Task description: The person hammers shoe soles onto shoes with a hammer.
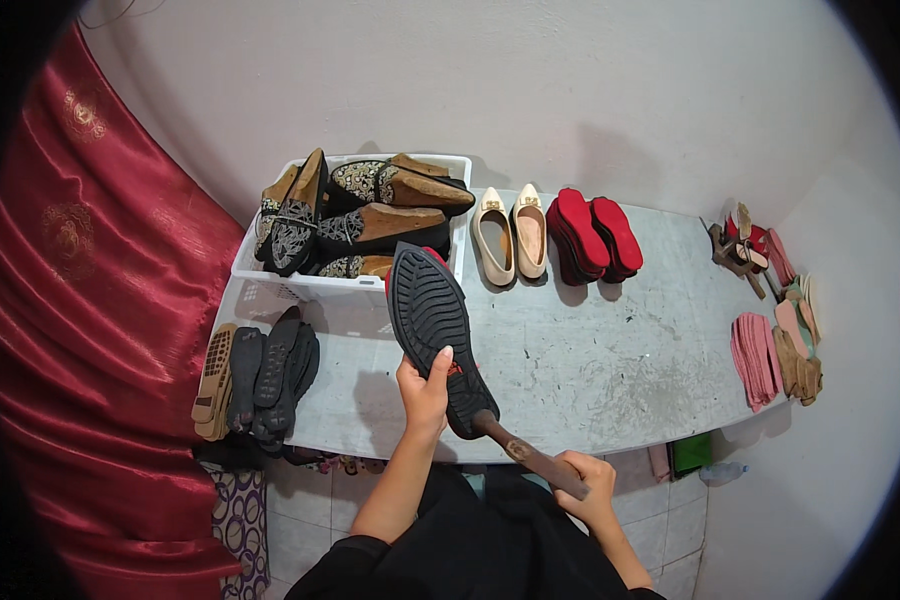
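My left hand [426, 396] grips a shoe [432, 330] around its middle, thumb across the underside. Its black ridged sole faces me, with the toe pointing up and away; a little red shows along the toe's edge, and the rest of the upper is hidden. In my closed right hand [588, 488] is a brown wooden tool handle [530, 456], slanting up to the left. Its far end meets the shoe's heel. Whatever head the tool has cannot be made out there.
A white plastic basket [345, 287] holds several patterned shoes on wooden lasts. Beside it stand cream flats [493, 238] and red insole stacks [578, 235]. Black soles [275, 375] lie at the table's left, pink pieces [755, 360] at its right. A red curtain [110, 330] hangs left.
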`<action>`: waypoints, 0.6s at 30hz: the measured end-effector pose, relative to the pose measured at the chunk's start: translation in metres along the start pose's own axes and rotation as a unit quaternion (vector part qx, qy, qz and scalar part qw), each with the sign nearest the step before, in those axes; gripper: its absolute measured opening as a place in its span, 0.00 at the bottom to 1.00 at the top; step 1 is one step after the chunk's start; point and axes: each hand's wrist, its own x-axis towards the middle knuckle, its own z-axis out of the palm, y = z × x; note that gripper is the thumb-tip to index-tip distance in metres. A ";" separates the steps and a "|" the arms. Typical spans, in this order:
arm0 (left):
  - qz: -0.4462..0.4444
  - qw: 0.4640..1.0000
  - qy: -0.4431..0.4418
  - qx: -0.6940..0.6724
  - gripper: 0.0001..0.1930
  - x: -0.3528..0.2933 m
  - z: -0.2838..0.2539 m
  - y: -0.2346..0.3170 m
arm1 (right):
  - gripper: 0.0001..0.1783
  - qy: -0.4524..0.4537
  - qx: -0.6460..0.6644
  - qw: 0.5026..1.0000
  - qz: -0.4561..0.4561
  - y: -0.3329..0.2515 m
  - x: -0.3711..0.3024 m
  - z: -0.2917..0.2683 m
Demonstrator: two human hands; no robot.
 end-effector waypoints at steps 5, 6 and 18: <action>0.001 1.000 0.006 -0.012 0.13 0.004 -0.003 -0.005 | 0.08 0.012 -0.004 1.000 0.003 0.008 -0.003 -0.004; -0.005 1.000 0.002 -0.023 0.12 0.004 -0.001 0.000 | 0.08 0.015 -0.007 1.000 0.011 0.007 -0.002 -0.003; 0.003 1.000 -0.012 0.006 0.12 -0.004 0.009 0.002 | 0.08 0.045 -0.002 0.999 -0.003 -0.012 0.022 0.000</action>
